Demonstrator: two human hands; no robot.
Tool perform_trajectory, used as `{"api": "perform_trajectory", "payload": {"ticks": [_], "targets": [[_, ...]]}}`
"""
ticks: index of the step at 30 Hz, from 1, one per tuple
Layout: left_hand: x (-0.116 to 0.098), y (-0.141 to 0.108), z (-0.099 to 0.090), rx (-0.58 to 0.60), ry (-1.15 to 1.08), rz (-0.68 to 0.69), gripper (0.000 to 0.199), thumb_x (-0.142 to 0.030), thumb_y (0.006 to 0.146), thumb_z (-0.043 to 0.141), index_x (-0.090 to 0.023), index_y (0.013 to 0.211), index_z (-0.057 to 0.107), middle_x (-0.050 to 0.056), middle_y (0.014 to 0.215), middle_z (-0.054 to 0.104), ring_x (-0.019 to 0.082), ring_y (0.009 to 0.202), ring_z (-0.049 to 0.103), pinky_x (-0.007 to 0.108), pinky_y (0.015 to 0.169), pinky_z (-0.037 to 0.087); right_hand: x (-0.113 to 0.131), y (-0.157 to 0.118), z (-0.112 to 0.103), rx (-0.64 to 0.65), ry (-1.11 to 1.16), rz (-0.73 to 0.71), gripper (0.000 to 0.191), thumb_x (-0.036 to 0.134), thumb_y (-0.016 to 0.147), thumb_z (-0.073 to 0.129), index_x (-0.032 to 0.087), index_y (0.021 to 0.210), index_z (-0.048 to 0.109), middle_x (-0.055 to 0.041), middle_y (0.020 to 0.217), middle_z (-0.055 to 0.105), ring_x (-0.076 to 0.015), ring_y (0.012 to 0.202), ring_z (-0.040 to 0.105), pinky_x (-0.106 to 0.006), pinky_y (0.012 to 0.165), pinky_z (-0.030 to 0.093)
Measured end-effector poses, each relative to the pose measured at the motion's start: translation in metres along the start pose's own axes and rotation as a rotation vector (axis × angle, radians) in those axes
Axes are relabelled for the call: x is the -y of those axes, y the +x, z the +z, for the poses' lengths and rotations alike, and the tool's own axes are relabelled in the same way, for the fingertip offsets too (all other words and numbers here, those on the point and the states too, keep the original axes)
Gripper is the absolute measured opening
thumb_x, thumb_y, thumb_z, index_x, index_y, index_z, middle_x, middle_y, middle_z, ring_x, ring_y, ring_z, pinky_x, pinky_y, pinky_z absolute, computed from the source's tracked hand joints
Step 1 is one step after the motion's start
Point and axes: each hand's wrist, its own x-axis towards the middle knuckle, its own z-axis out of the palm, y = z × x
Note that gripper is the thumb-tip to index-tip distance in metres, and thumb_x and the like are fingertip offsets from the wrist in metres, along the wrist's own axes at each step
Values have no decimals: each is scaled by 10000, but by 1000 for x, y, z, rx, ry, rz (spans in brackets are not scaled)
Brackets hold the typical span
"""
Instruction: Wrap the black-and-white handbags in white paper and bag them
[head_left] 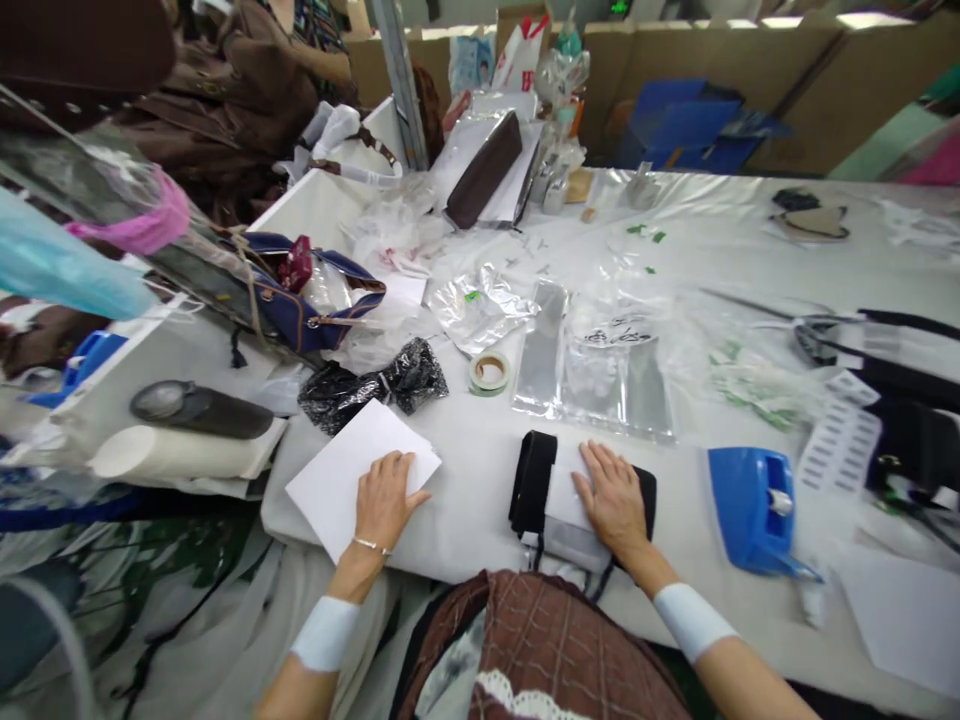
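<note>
My left hand [386, 500] lies on a stack of white paper [337, 480] at the table's near left edge, its fingers slightly spread and holding nothing. To the right, my right hand [615, 500] rests flat with fingers apart on a white sheet [568, 495] that covers part of a black item [535, 483]. The black item shows on both sides of the sheet, and straps hang from its near side. A roll of tape [489, 372] lies beyond and between my hands. Clear plastic bags [592, 370] lie beyond the black item.
A blue tape dispenser [754, 508] stands right of my right hand. Crumpled black plastic [375, 385] lies behind the paper. A blue bag [315, 300], a metal post [401, 80] and a dark bottle [202, 408] are on the left. Part of a person's arm [322, 62] shows at the back left.
</note>
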Motion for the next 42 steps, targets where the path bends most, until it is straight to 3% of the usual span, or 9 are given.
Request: {"api": "perform_trajectory", "payload": {"ticks": [6, 11, 17, 22, 26, 31, 35, 38, 42], "targets": [[7, 5, -3, 36, -11, 0, 549, -360, 815, 720, -182, 1310, 564, 134, 1307, 609, 332, 1152, 569, 441, 878, 520, 5, 2, -4, 66, 51, 68, 472, 380, 1003, 451, 148, 1410, 507, -136, 1429, 567, -289, 1344, 474, -472, 1148, 306], [21, 16, -20, 83, -218, 47, 280, -313, 927, 536, -225, 1149, 684, 60, 1168, 729, 247, 1002, 681, 346, 845, 537, 0, 13, -12, 161, 196, 155, 452, 386, 984, 485, 169, 1375, 550, -131, 1407, 587, -305, 1320, 500, -507, 1115, 365], [-22, 28, -91, -471, -430, 42, 300, -361, 945, 500, -209, 1046, 738, 64, 953, 790, 201, 769, 716, 271, 696, 511, 6, 49, -50, 77, 661, 311, 436, 523, 904, 590, 242, 1230, 658, -107, 1235, 693, -298, 1189, 605, -534, 1083, 427], [-80, 46, -127, -550, -835, 2, 278, -400, 928, 535, -191, 1007, 702, -3, 771, 737, 126, 605, 613, 213, 594, 459, 29, 75, -69, 120, 1225, 575, 729, 602, 778, 712, 271, 1399, 523, -114, 1419, 578, -290, 1290, 550, -505, 1075, 470], [-96, 76, -108, -404, -1219, -82, 297, -469, 912, 548, -198, 974, 651, -25, 764, 677, 127, 653, 587, 210, 589, 450, 34, 80, -79, 210, 1522, 665, 586, 635, 777, 703, 237, 1205, 683, -91, 1221, 709, -288, 1135, 650, -489, 1031, 508], [-123, 114, -47, -296, -1464, -161, 258, -444, 875, 573, -191, 894, 619, -22, 774, 660, 132, 703, 586, 226, 646, 476, 33, 71, -93, 174, 1641, 735, 591, 700, 853, 553, 205, 1127, 720, -100, 1041, 762, -267, 928, 710, -432, 831, 591], [-166, 116, -19, -136, -1700, -212, 270, -447, 873, 572, -193, 963, 597, 0, 847, 688, 136, 736, 628, 253, 696, 520, 7, 64, -94, 87, 1211, 792, 508, 651, 788, 647, 232, 1054, 753, -85, 1067, 765, -294, 971, 693, -456, 876, 569], [-192, 112, -17, 79, -1820, -11, 396, -501, 924, 503, -193, 1165, 563, 52, 991, 718, 154, 839, 684, 306, 805, 550, -41, 67, -106, -150, 800, 818, 431, 581, 802, 628, 213, 981, 763, -87, 1018, 771, -298, 973, 679, -451, 904, 538], [-206, 126, -8, 202, -1355, 363, 497, -492, 964, 445, -183, 1347, 517, 138, 1322, 642, 241, 1255, 578, 433, 1098, 425, -117, 81, -136, -496, 430, 791, 379, 454, 869, 565, 165, 1046, 735, -115, 1020, 755, -271, 935, 671, -416, 892, 508]]}}
